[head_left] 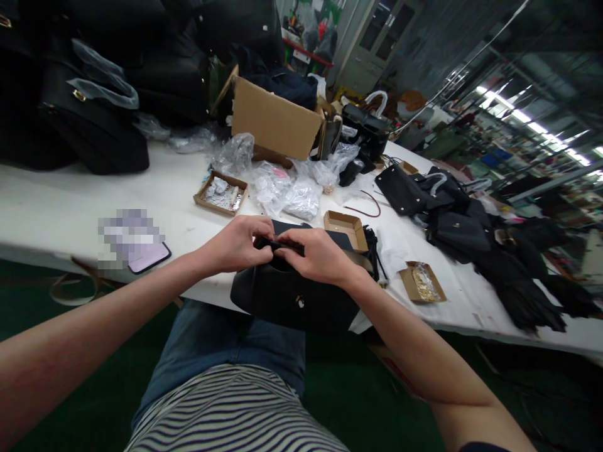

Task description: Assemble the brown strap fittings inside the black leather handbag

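Note:
A black handbag (277,298) with a small gold clasp on its front lies at the table's near edge, right before my body. My left hand (249,242) pinches a narrow black strip at the bag's top, thumb and fingers pressed together. Close against it, my right hand (313,251) grips the same black part from the other side. The fingertips of both hands almost meet there. Whether that part is a handle or the edge of the opening I cannot tell, since the fingers cover much of it.
A phone (144,245) lies left on the white table (188,235). Beyond the bag are small cardboard trays (346,227), clear plastic bags (301,196) and a large cardboard box (273,119). A tray of gold fittings (424,284) sits right. Black handbags (94,119) stand left; more black pieces (461,238) lie right.

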`<state>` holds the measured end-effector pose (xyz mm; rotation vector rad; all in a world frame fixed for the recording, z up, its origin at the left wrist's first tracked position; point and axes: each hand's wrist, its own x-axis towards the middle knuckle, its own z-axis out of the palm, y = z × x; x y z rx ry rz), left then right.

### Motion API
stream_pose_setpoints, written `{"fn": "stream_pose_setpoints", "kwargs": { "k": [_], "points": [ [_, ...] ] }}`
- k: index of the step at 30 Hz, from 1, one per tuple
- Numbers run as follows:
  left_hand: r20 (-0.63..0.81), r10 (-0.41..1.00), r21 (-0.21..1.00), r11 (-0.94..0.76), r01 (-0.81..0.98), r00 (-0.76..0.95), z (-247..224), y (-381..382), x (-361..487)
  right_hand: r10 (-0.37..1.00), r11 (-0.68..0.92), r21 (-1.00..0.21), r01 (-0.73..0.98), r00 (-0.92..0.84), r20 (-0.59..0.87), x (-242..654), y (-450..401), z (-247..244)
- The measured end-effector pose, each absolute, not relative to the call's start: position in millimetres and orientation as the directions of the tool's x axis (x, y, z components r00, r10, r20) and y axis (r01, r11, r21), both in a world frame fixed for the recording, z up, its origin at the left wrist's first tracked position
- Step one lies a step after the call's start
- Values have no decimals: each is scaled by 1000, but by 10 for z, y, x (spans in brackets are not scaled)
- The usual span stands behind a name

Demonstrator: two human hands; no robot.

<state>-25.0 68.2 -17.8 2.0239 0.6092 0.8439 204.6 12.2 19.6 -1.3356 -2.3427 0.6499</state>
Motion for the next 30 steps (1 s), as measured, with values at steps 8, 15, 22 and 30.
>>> {"fn": "stream_pose_setpoints", "kwargs": {
  "k": [8, 15, 22, 30],
  "points": [
    [333, 703, 866, -492, 90, 629, -219, 673, -251, 826, 557, -495, 667, -507, 245, 2045, 139, 77],
    [327, 684, 865, -495, 85, 652, -238, 672, -253, 837, 517, -546, 659, -523, 162, 2020, 172, 153],
    [330, 672, 840, -530, 119, 663, -232, 665, -255, 852, 472, -582, 663, -513, 107, 2014, 226, 200],
    [291, 678, 777, -579, 247, 675, -181, 624, -271, 821, 519, -554, 651, -560, 111, 2069, 220, 203]
  ]
}}
